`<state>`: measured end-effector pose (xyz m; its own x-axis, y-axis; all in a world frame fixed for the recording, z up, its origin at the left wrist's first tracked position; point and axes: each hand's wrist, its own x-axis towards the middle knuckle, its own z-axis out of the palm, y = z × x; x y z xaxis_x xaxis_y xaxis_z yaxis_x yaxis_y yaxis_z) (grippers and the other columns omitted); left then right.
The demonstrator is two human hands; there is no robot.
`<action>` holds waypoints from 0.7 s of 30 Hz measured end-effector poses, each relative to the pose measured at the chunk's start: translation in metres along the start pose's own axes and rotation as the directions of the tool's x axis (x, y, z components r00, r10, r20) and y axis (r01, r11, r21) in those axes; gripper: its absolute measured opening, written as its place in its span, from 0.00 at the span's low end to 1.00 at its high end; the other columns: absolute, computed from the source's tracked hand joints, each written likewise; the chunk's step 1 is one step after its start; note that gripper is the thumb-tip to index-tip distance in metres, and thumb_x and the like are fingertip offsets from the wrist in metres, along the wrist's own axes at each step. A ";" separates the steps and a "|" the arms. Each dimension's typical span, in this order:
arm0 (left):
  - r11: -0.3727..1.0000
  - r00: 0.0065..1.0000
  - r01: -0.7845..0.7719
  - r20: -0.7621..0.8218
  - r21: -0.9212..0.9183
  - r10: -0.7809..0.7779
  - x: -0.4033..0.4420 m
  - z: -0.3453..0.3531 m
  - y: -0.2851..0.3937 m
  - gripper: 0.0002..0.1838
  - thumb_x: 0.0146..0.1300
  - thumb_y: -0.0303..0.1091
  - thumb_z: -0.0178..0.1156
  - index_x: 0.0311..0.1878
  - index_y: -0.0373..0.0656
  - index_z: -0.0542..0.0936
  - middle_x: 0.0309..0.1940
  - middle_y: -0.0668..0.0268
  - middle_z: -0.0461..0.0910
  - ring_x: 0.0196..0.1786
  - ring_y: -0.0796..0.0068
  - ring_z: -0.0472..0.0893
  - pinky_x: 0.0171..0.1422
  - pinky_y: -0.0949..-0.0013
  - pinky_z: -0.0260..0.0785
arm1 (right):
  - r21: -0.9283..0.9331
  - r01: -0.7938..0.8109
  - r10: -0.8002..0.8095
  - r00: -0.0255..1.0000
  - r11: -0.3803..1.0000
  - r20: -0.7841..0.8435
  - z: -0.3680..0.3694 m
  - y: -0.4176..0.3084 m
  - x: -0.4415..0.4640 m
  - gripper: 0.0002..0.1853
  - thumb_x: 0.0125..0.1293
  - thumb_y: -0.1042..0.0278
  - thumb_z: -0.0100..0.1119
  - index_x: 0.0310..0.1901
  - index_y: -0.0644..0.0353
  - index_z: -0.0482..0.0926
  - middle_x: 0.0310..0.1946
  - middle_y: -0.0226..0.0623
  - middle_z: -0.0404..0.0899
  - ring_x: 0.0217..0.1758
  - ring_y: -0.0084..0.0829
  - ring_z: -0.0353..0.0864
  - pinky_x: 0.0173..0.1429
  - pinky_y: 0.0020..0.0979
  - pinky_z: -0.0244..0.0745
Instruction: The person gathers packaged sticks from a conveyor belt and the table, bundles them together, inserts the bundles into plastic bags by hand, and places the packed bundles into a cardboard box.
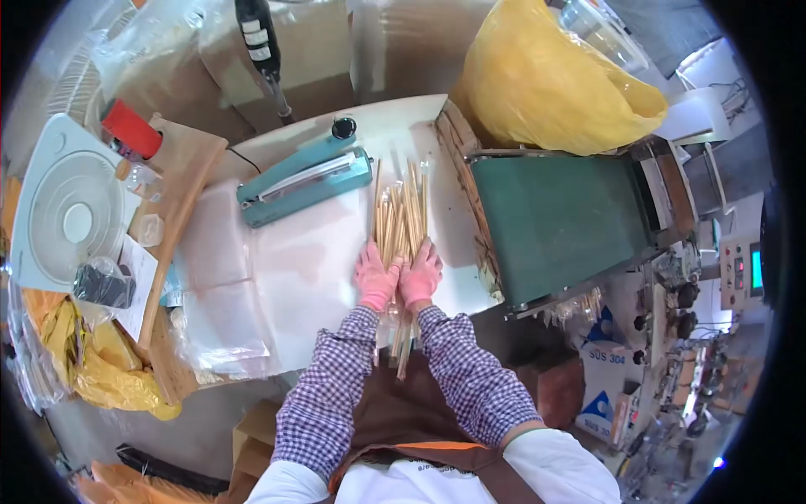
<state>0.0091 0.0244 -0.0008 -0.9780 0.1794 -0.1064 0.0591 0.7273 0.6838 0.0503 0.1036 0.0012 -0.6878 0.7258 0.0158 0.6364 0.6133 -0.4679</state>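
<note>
Our left hand (375,275) and right hand (421,275), in pink gloves, are close together, each closed around its side of the thin sticks (406,220), thumbs inward over them. The white desk (315,298) carries most of the load, so we do well to let it take the weight while our palms only guide from the sides. Toward two to three o'clock, the green belt surface (558,227) stands well apart; we can keep our right elbow low and clear of its edge. Near ten to eleven o'clock, the teal sealer (306,187) lies beside the far ends, so any sideways fanning on that side is worth checking.

The sticks point toward twelve, spread and uneven at their tips, while their near ends run past the desk's front edge at six. We should press inward evenly, because a harder squeeze on one side would likely skew them. Clear film shows around some; light fingertips should avoid creasing it. Whether every stick is wrapped, we cannot tell.
</note>
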 end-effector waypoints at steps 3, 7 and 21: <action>0.979 0.999 -0.020 -0.030 -0.203 0.015 0.000 0.003 -0.009 0.42 0.54 0.53 0.61 0.66 0.40 0.59 0.57 0.49 0.69 0.60 0.49 0.67 0.66 0.54 0.57 | 0.089 0.008 -0.011 1.000 0.996 0.026 -0.005 -0.009 -0.004 0.34 0.63 0.50 0.51 0.67 0.57 0.56 0.63 0.46 0.63 0.61 0.53 0.63 0.62 0.49 0.61; 0.921 0.999 0.043 0.018 -0.387 -0.039 -0.047 0.000 -0.026 0.39 0.56 0.51 0.60 0.65 0.39 0.61 0.56 0.46 0.69 0.59 0.46 0.68 0.65 0.54 0.58 | 0.202 0.041 -0.057 0.996 0.979 0.073 0.005 0.015 -0.043 0.33 0.63 0.51 0.51 0.66 0.57 0.58 0.61 0.46 0.65 0.60 0.52 0.65 0.62 0.48 0.63; 0.952 0.978 0.084 -0.160 -0.295 -0.135 0.001 -0.080 -0.109 0.45 0.53 0.58 0.61 0.64 0.31 0.60 0.59 0.40 0.66 0.62 0.44 0.66 0.66 0.57 0.58 | 0.221 -0.005 -0.092 0.901 0.975 0.425 0.003 -0.069 0.006 0.38 0.57 0.39 0.48 0.63 0.57 0.64 0.55 0.56 0.72 0.58 0.55 0.71 0.63 0.44 0.65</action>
<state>-0.0144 -0.1080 -0.0180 -0.9963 -0.0288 -0.0814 -0.0846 0.5116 0.8551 0.0017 0.0649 0.0312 -0.8262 0.4649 -0.3182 0.5467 0.5254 -0.6519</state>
